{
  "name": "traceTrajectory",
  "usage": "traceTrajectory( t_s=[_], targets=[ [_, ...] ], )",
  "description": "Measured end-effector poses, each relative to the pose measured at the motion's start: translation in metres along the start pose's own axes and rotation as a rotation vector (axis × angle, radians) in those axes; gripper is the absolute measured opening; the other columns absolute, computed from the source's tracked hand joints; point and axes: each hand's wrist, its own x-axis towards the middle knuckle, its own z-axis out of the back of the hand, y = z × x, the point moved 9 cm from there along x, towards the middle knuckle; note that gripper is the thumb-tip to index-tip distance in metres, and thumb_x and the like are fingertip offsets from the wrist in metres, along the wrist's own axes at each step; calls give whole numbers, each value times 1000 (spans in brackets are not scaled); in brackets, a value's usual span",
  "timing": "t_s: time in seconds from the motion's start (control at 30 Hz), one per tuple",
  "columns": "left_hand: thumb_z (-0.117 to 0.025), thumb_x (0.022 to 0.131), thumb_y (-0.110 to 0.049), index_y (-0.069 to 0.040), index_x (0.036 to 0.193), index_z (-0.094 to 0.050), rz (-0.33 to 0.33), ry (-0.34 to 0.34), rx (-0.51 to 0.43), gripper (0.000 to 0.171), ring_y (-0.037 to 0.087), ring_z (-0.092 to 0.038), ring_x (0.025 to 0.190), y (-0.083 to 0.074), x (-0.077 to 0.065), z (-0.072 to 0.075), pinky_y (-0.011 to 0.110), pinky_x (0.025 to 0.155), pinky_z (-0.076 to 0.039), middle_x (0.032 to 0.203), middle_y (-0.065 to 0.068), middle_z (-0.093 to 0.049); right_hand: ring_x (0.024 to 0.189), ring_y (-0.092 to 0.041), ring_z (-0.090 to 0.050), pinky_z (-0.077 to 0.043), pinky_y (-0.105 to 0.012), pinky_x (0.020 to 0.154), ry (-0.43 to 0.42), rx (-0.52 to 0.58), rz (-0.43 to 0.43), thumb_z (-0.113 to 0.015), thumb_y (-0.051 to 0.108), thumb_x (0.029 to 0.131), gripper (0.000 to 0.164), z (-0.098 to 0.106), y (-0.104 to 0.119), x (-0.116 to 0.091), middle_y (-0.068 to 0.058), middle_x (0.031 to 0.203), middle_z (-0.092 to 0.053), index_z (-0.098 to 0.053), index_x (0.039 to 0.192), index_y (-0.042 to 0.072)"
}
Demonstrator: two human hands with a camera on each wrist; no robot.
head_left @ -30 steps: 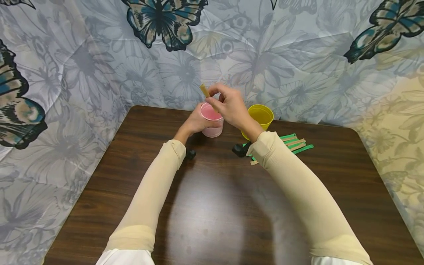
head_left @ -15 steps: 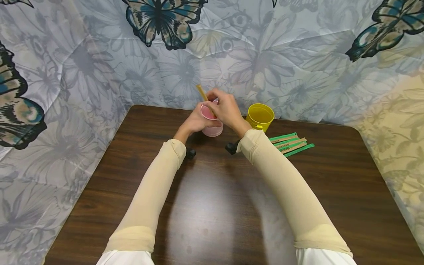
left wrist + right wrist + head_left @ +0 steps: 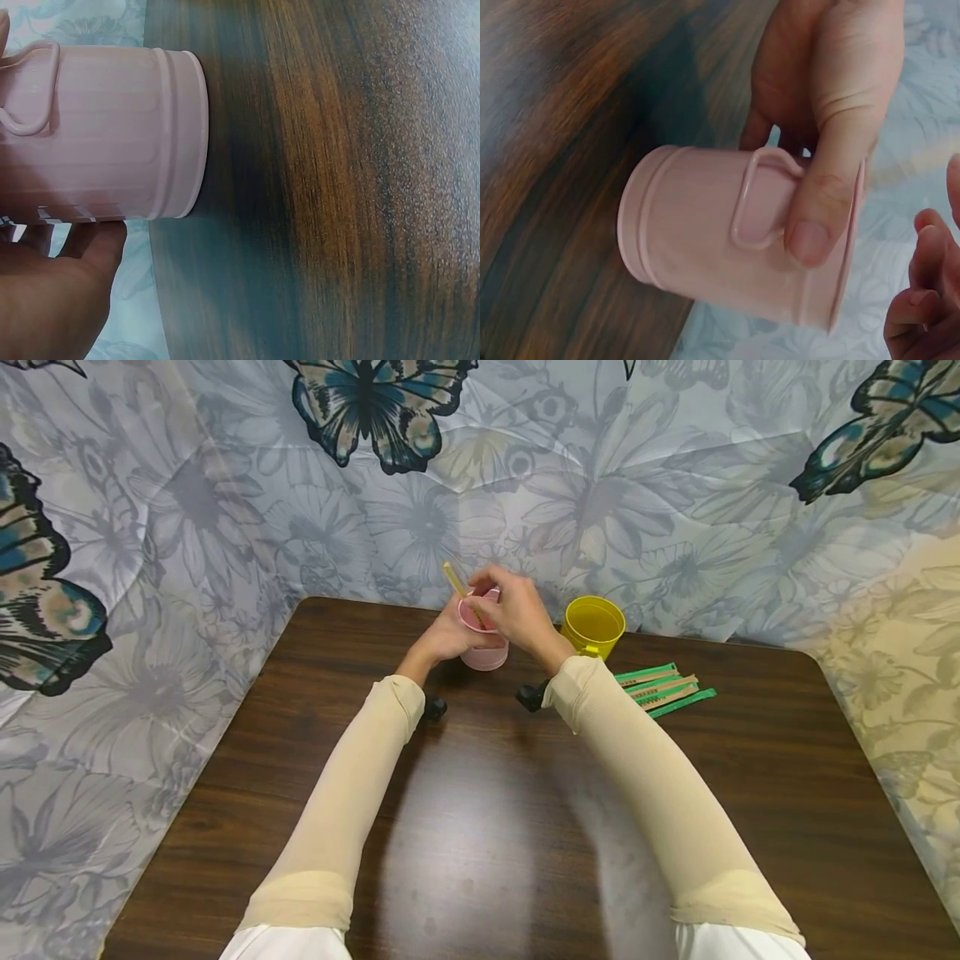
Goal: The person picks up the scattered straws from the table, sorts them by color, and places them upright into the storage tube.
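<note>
My left hand [image 3: 448, 631] grips a pink bin-shaped cup [image 3: 483, 656] round its side, above the table. In the right wrist view, the left thumb [image 3: 817, 217] lies over the cup's wire-like handle [image 3: 744, 214]. A thin tan stick [image 3: 452, 577] leans to the left out of the cup's mouth, its lower end inside. Over the rim, my right hand [image 3: 519, 614] has thumb and index finger at the stick, seemingly pinching it. Only some curved right fingers [image 3: 922, 285] show at the right wrist view's edge.
A yellow bin-shaped cup [image 3: 592, 622] stands right of the hands, near the table's back edge. Several flat green and tan printed strips [image 3: 667, 689] lie beside the right forearm. Behind the brown wooden table [image 3: 480, 827] hangs a butterfly-patterned cloth [image 3: 420, 518].
The right hand has come down to the pink cup with the stick. The stick's lower end is now inside it, and its top has sunk lower. The left hand keeps its place.
</note>
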Motion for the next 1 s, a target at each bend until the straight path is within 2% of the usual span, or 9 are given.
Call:
traceTrajectory(
  t_s=[0.07, 0.1, 0.2, 0.27, 0.37, 0.53, 0.63, 0.8, 1.0],
  targets=[
    [-87, 76, -1, -5, 134, -57, 6, 6, 24, 65, 17, -62, 113, -1, -1, -1, 40, 109, -50, 130, 10, -64, 84, -25, -65, -47, -32, 73, 19, 2, -2, -77, 20, 92, 29, 2, 0, -3, -9, 107, -77, -69, 117, 8],
    [-86, 77, 0, -3, 135, -59, -16, 19, 24, 64, 19, -62, 116, -4, -1, -3, 44, 112, -47, 133, 13, -64, 83, -26, -64, -47, -33, 73, 28, 0, -1, -77, 19, 93, 29, 3, 1, -4, -9, 108, -76, -69, 118, 8],
    [-85, 78, 0, 0, 138, -57, -26, 30, 27, 66, 27, -61, 121, -6, -1, -5, 51, 114, -45, 137, 16, -62, 80, -26, -60, -46, -34, 72, 48, -18, 6, -76, 19, 93, 28, 10, 3, -9, -9, 108, -75, -68, 118, 8],
    [-85, 78, 0, 1, 141, -53, -21, 30, 18, 71, 34, -58, 126, -6, -2, -4, 53, 113, -45, 139, 19, -60, 78, -26, -58, -46, -33, 73, 59, -37, 8, -76, 21, 93, 29, 16, 4, -14, -8, 108, -74, -68, 118, 8],
    [-87, 77, -2, 0, 143, -50, 12, 14, 18, 76, 40, -55, 129, -3, -3, -3, 49, 110, -47, 138, 19, -59, 75, -25, -56, -46, -33, 72, 85, -60, 5, -76, 25, 94, 32, 26, 4, -22, -7, 110, -74, -67, 120, 9],
    [-85, 76, 2, 1, 143, -50, 7, 0, -13, 75, 37, -56, 128, -1, -4, -2, 44, 112, -47, 137, 21, -60, 76, -25, -56, -46, -33, 72, 156, -66, -8, -76, 25, 93, 37, 41, 1, -38, -10, 113, -73, -65, 125, 9],
    [-85, 76, 4, 3, 143, -50, 8, 7, -38, 76, 38, -56, 128, 1, -4, -5, 46, 113, -45, 138, 25, -59, 77, -23, -57, -46, -33, 73, 198, -108, -19, -77, 26, 92, 40, 47, -4, -52, -11, 115, -72, -65, 126, 9],
    [-88, 74, 0, 2, 144, -47, 70, -9, -32, 81, 38, -54, 132, 6, -6, -3, 46, 115, -44, 140, 25, -57, 75, -20, -57, -48, -34, 73, 233, -199, -23, -78, 29, 91, 40, 63, -12, -79, -9, 115, -73, -66, 125, 10],
    [-88, 74, 0, -1, 146, -45, 106, -37, -42, 84, 36, -53, 134, 6, -6, 0, 45, 116, -43, 142, 22, -56, 76, -18, -55, -48, -35, 72, 238, -276, -71, -76, 30, 94, 33, 88, -25, -112, -3, 119, -71, -68, 122, 14]
  ],
)
